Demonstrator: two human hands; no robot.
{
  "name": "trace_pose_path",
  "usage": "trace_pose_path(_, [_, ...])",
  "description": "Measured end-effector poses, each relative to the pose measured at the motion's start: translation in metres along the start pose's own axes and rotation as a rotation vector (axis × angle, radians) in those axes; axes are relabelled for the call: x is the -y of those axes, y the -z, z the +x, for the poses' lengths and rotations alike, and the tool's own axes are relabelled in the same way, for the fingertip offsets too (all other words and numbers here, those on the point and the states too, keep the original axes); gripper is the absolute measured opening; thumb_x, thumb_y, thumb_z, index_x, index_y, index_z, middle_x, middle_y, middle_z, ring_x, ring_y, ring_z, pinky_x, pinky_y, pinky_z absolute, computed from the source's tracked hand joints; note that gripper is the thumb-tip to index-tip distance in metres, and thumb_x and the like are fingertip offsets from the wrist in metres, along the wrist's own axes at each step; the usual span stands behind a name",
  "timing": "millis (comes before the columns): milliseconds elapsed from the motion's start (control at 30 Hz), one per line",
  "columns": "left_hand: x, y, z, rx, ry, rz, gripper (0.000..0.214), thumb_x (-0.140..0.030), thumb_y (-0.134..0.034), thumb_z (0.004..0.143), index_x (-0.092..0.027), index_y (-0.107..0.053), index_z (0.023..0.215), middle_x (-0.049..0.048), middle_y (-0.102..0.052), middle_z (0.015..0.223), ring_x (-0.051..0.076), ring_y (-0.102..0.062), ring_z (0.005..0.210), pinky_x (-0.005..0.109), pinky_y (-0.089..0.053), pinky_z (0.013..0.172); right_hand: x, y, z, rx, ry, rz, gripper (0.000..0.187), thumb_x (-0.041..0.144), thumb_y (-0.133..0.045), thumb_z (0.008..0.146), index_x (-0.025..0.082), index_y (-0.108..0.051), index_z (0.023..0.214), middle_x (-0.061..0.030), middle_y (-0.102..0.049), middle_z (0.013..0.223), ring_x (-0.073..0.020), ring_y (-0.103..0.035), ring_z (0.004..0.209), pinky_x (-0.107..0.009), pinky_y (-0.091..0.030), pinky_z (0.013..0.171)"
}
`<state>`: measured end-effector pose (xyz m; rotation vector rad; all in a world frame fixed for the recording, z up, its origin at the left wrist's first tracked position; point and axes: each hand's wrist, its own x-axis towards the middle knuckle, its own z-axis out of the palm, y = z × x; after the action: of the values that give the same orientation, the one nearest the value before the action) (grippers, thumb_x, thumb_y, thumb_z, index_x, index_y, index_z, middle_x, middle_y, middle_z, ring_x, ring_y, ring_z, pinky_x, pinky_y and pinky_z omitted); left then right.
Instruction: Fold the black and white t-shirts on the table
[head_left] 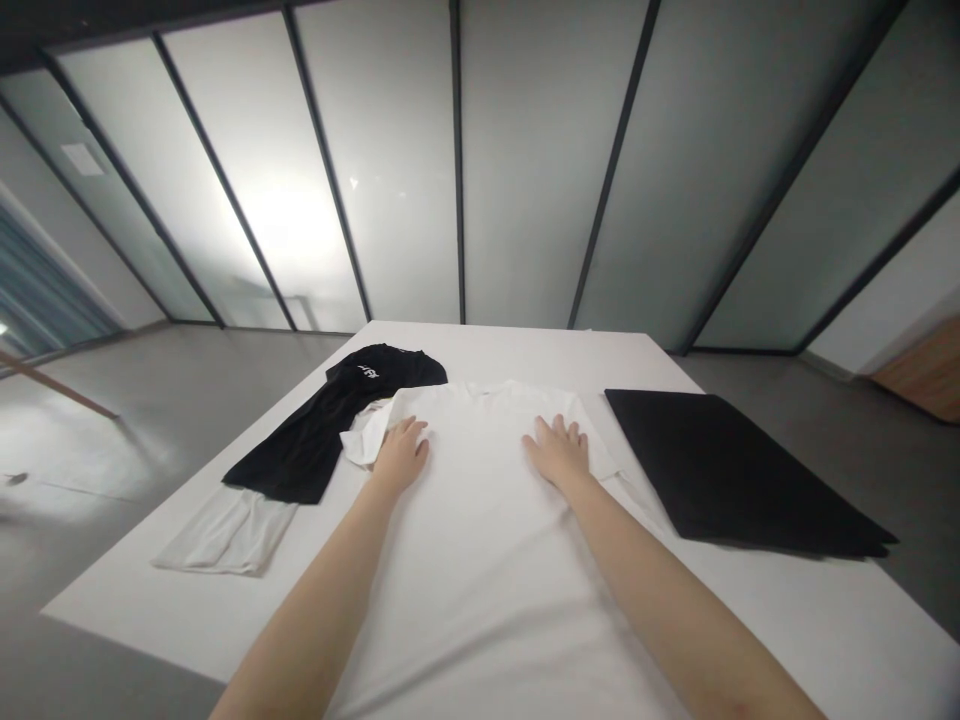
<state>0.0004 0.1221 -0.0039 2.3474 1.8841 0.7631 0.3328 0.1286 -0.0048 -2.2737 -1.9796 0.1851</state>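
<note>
Your left hand (400, 456) and right hand (556, 452) both lie palm-down on a white T-shirt (480, 520), which is spread flat on the desk (127, 610) directly in front of you and runs down out of view beneath your forearms. Fingers on both hands: slightly spread, flat against the cotton, pinching nothing. The hands sit apart, near the shirt's upper end, the left close to its left edge and the right close to its right edge. Beside your left fingertips, a bunched white flap (365, 437) sticks out from the shirt; it looks like a sleeve or folded edge, though you cannot tell which from this view.

To your left on the desk: a folded black garment (337, 425) with a small white print (367, 371), just beside the T-shirt. A pale folded garment (225, 530) lies partly under its lower end, extending toward the desk's left edge.

To your right on the desk: a flat black rectangular item (742, 470), near the T-shirt but not on it. Cloth or board, you cannot tell.

Beyond the desk: grey floor (150, 400) and frosted glass panels (382, 180) in dark frames.
</note>
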Motion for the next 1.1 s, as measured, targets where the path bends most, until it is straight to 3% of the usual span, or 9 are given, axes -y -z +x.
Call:
trace_pose_path(100, [-0.006, 0.016, -0.001, -0.107, -0.039, 0.016, 0.047, -0.023, -0.056, 0.094, -0.023, -0.058, 0.141, 0.0149, -0.057, 0.154, 0.031, -0.05, 0.146, 0.048, -0.038, 0.124, -0.008, 0.001, -0.003, -0.007, 0.036, -0.001, 0.063, 0.057, -0.036, 0.106, 0.027, -0.045, 0.162, -0.0185, -0.032, 0.172, -0.0457, -0.03, 0.157, -0.061, -0.021, 0.124])
trace_pose_path(233, [0.005, 0.041, -0.008, -0.251, 0.312, 0.23, 0.064, -0.022, -0.069, 0.082, -0.021, -0.055, 0.145, 0.0215, -0.048, 0.161, 0.045, -0.037, 0.152, 0.068, -0.03, 0.121, -0.014, 0.005, 0.0, -0.008, 0.042, 0.004, 0.059, 0.052, -0.035, 0.108, 0.029, -0.047, 0.16, -0.015, -0.035, 0.172, -0.0422, -0.033, 0.156, -0.058, -0.024, 0.124])
trace_pose_path(333, [0.025, 0.058, -0.013, -0.189, 0.572, 0.248, 0.054, -0.026, -0.068, 0.082, -0.017, -0.061, 0.135, 0.0268, -0.059, 0.145, 0.048, -0.054, 0.136, 0.067, -0.044, 0.108, -0.014, 0.005, 0.001, -0.015, 0.034, 0.007, 0.058, 0.051, -0.037, 0.108, 0.029, -0.048, 0.16, -0.0138, -0.036, 0.171, -0.0416, -0.033, 0.156, -0.057, -0.024, 0.125])
trace_pose_path(433, [0.045, 0.075, -0.014, -0.154, 0.664, 0.221, 0.034, -0.034, -0.06, 0.089, -0.015, -0.07, 0.115, 0.0262, -0.069, 0.123, 0.046, -0.066, 0.117, 0.058, -0.053, 0.096, -0.013, 0.004, 0.001, -0.023, 0.033, 0.01, 0.058, 0.052, -0.039, 0.107, 0.03, -0.049, 0.16, -0.0135, -0.036, 0.171, -0.042, -0.033, 0.156, -0.057, -0.024, 0.124])
trace_pose_path(533, [0.049, 0.085, -0.011, -0.171, 0.656, 0.215, 0.035, -0.043, -0.051, 0.096, -0.017, -0.074, 0.098, 0.0236, -0.074, 0.106, 0.045, -0.069, 0.109, 0.055, -0.055, 0.09, -0.013, 0.003, 0.0, -0.029, 0.033, 0.012, 0.059, 0.051, -0.039, 0.107, 0.029, -0.049, 0.16, -0.0136, -0.037, 0.171, -0.0428, -0.032, 0.156, -0.057, -0.024, 0.124])
trace_pose_path(667, [0.024, 0.076, -0.002, -0.158, 0.524, 0.014, 0.042, -0.054, -0.051, 0.097, -0.02, -0.073, 0.088, 0.0152, -0.075, 0.087, 0.039, -0.073, 0.097, 0.046, -0.056, 0.081, -0.013, 0.003, 0.0, -0.031, 0.032, 0.018, 0.059, 0.051, -0.039, 0.106, 0.027, -0.048, 0.16, -0.0151, -0.035, 0.171, -0.0438, -0.032, 0.156, -0.058, -0.023, 0.125])
trace_pose_path(867, [-0.022, 0.052, 0.005, -0.074, 0.041, -0.67, 0.051, -0.054, -0.049, 0.098, -0.019, -0.065, 0.132, 0.0147, -0.071, 0.132, 0.025, -0.074, 0.102, 0.036, -0.06, 0.08, -0.014, 0.003, 0.001, -0.024, 0.039, 0.031, 0.058, 0.051, -0.039, 0.106, 0.028, -0.05, 0.159, -0.0134, -0.036, 0.171, -0.0425, -0.032, 0.156, -0.057, -0.024, 0.125])
trace_pose_path(1000, [-0.006, 0.058, 0.002, -0.175, 0.137, -0.356, 0.036, -0.039, -0.049, 0.098, -0.021, -0.07, 0.12, 0.0118, -0.074, 0.127, 0.026, -0.071, 0.109, 0.038, -0.057, 0.092, -0.013, 0.004, -0.001, -0.028, 0.039, 0.032, 0.058, 0.049, -0.04, 0.106, 0.027, -0.05, 0.159, -0.0142, -0.037, 0.171, -0.0428, -0.032, 0.156, -0.057, -0.024, 0.125])
trace_pose_path(1100, [0.012, 0.062, -0.002, -0.04, 0.261, -0.075, 0.031, -0.04, -0.058, 0.094, -0.022, -0.072, 0.115, 0.0108, -0.078, 0.119, 0.028, -0.073, 0.102, 0.038, -0.055, 0.092, -0.012, 0.005, -0.003, -0.035, 0.039, 0.039, 0.057, 0.047, -0.042, 0.106, 0.026, -0.052, 0.158, -0.0149, -0.038, 0.17, -0.0435, -0.033, 0.155, -0.058, -0.023, 0.125])
